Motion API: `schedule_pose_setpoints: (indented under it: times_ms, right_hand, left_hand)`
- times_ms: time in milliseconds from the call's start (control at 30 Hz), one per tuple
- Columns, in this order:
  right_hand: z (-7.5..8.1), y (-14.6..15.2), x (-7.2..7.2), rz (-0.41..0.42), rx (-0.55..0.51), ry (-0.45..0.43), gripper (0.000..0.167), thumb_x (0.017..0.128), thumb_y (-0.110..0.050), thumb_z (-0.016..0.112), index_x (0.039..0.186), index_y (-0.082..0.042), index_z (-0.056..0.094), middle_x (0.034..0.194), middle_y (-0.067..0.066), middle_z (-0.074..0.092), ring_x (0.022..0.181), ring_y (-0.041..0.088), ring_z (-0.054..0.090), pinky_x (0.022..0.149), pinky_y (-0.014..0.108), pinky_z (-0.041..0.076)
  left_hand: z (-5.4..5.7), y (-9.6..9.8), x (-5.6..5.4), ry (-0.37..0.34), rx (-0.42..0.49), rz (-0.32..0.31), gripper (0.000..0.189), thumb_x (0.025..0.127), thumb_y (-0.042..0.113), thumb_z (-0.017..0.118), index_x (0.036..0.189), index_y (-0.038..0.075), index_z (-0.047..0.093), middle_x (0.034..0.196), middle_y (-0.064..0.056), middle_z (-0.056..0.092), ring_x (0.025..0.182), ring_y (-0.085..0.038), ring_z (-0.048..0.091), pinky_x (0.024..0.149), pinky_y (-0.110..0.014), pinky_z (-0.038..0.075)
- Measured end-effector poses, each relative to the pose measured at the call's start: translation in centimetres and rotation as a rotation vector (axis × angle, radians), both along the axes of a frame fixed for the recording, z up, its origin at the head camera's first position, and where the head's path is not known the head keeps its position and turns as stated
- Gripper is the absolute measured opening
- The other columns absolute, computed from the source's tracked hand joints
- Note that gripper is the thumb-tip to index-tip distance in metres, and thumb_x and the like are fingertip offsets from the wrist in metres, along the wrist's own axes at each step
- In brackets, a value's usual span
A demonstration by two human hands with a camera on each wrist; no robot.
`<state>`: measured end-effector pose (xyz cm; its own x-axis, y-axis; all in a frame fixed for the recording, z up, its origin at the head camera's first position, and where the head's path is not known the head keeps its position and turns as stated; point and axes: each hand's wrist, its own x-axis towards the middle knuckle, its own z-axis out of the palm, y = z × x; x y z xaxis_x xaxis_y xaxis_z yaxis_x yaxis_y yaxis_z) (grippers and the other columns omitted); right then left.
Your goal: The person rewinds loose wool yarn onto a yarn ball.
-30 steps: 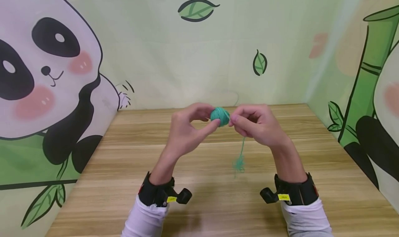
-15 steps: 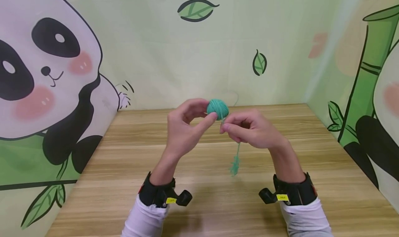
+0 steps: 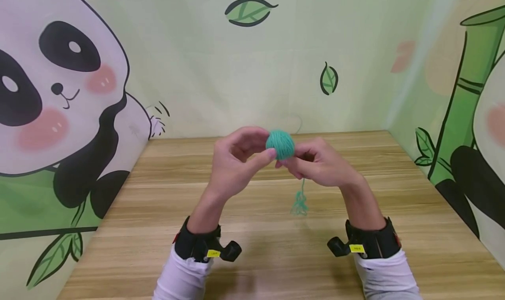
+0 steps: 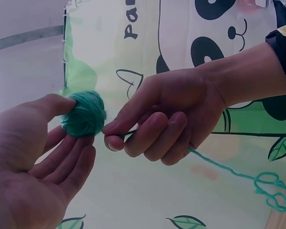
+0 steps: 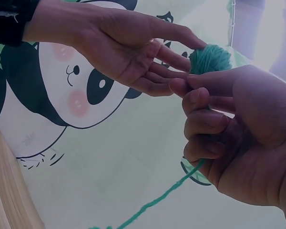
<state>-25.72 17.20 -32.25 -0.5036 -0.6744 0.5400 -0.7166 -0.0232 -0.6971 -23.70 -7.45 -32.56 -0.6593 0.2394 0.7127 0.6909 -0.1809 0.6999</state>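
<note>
A small teal ball of yarn (image 3: 280,145) is held in the air above the table. My left hand (image 3: 240,164) grips it between thumb and fingertips from the left, as the left wrist view shows with the yarn ball (image 4: 84,114). Close against the ball's right side, my right hand (image 3: 321,162) pinches the yarn strand between thumb and forefinger, its other fingers curled over the strand. Below that hand the loose strand (image 4: 224,167) hangs down and ends in a tangled bunch (image 3: 300,203). In the right wrist view the strand (image 5: 157,199) leaves the bottom of the curled fingers.
Under both hands lies a wood-grain table (image 3: 252,247). A printed backdrop (image 3: 189,72) with pandas, leaves and bamboo stands at the back and both sides. Each wrist wears a black strap with a small camera (image 3: 230,251).
My right hand moved leftward and round the ball, from its right side to below it, then up close against it. The ball turned and shifted slightly; the hanging tangle swung and rose a little.
</note>
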Motion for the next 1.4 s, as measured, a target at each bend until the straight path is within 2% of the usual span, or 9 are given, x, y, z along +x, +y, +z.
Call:
schedule_pose_setpoints:
  times_ms: [67, 233, 300, 533, 767, 1033, 1267, 1400]
  right_hand:
    - [0.0, 0.0, -0.1, 0.003, -0.008, 0.004, 0.02, 0.112, 0.001, 0.062, 0.105, -0.005, 0.08, 0.066, 0.006, 0.054, 0.053, 0.016, 0.045, 0.046, 0.027, 0.037]
    - [0.0, 0.3, -0.1, -0.014, -0.034, -0.006, 0.021, 0.111, 0.004, 0.06, 0.099, -0.005, 0.074, 0.066, 0.007, 0.053, 0.053, 0.016, 0.044, 0.044, 0.029, 0.035]
    - [0.0, 0.4, -0.1, -0.033, -0.043, -0.02, 0.02, 0.111, 0.003, 0.06, 0.101, -0.005, 0.075, 0.067, 0.006, 0.054, 0.052, 0.016, 0.044, 0.043, 0.029, 0.034]
    - [0.1, 0.5, 0.1, -0.032, -0.067, -0.089, 0.017, 0.115, -0.006, 0.062, 0.105, 0.001, 0.075, 0.069, 0.004, 0.055, 0.049, 0.017, 0.04, 0.04, 0.031, 0.031]
    - [0.2, 0.4, 0.3, -0.053, -0.117, -0.172, 0.02, 0.116, -0.008, 0.061, 0.104, 0.001, 0.073, 0.069, -0.001, 0.055, 0.052, 0.017, 0.042, 0.044, 0.026, 0.036]
    - [0.6, 0.5, 0.7, -0.145, -0.161, -0.138, 0.021, 0.114, -0.001, 0.057, 0.1, -0.002, 0.072, 0.066, 0.0, 0.049, 0.051, 0.016, 0.035, 0.042, 0.032, 0.025]
    - [0.8, 0.2, 0.9, -0.117, -0.258, -0.074, 0.021, 0.109, 0.013, 0.052, 0.098, 0.007, 0.07, 0.064, 0.003, 0.047, 0.05, 0.018, 0.036, 0.04, 0.036, 0.023]
    - [0.8, 0.2, 1.0, -0.119, -0.28, -0.051, 0.022, 0.108, 0.015, 0.052, 0.099, 0.007, 0.071, 0.065, 0.003, 0.048, 0.049, 0.017, 0.036, 0.04, 0.035, 0.024]
  left_hand:
    - [0.0, -0.1, 0.0, -0.003, -0.013, -0.027, 0.033, 0.096, -0.004, 0.083, 0.126, -0.011, 0.072, 0.114, -0.006, 0.085, 0.103, -0.012, 0.082, 0.097, -0.032, 0.072]
    - [0.1, -0.2, 0.1, 0.003, -0.054, -0.09, 0.032, 0.094, -0.007, 0.082, 0.124, -0.012, 0.073, 0.113, -0.031, 0.079, 0.099, -0.013, 0.081, 0.094, -0.033, 0.072]
    - [0.1, -0.2, 0.1, 0.002, -0.073, -0.112, 0.031, 0.093, -0.009, 0.081, 0.123, -0.012, 0.073, 0.112, -0.036, 0.078, 0.098, -0.013, 0.081, 0.092, -0.034, 0.072]
    - [0.2, -0.2, 0.3, 0.003, -0.135, -0.159, 0.032, 0.09, -0.014, 0.08, 0.121, -0.012, 0.074, 0.111, -0.036, 0.077, 0.095, -0.014, 0.081, 0.091, -0.036, 0.072]
    - [0.1, -0.3, 0.3, 0.036, -0.193, -0.199, 0.032, 0.09, -0.015, 0.082, 0.121, -0.011, 0.074, 0.11, -0.031, 0.078, 0.094, -0.017, 0.081, 0.091, -0.036, 0.072]
    - [0.0, -0.4, 0.2, 0.05, -0.248, -0.19, 0.034, 0.089, -0.017, 0.083, 0.121, -0.009, 0.075, 0.111, -0.027, 0.08, 0.095, -0.014, 0.081, 0.09, -0.036, 0.072]
    - [0.0, -0.5, 0.1, 0.044, -0.289, -0.124, 0.031, 0.092, -0.011, 0.085, 0.121, -0.006, 0.077, 0.11, -0.022, 0.082, 0.093, -0.019, 0.082, 0.091, -0.036, 0.072]
    - [-0.1, -0.4, -0.1, 0.038, -0.315, -0.073, 0.029, 0.093, -0.006, 0.087, 0.121, -0.003, 0.078, 0.108, -0.018, 0.084, 0.092, -0.02, 0.082, 0.091, -0.036, 0.072]
